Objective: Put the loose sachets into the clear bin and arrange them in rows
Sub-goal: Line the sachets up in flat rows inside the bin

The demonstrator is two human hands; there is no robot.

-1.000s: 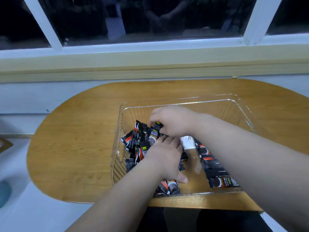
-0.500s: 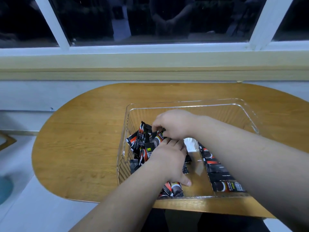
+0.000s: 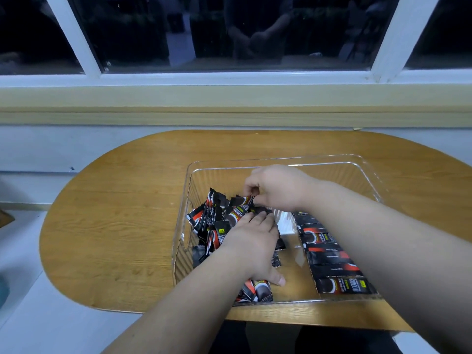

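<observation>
The right hand shifts a little to the right, away from the left wall of the bin. Its fingertips, earlier down on top of the pile, now pinch the end of one sachet, which lies crosswise, drawn partly out toward the hand. More of the white patch shows below the wrist. The whole scene sits slightly lower in view.

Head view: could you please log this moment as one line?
left hand: resting on sachet pile | right hand: pinching one sachet | clear bin: one sachet row along right side
</observation>
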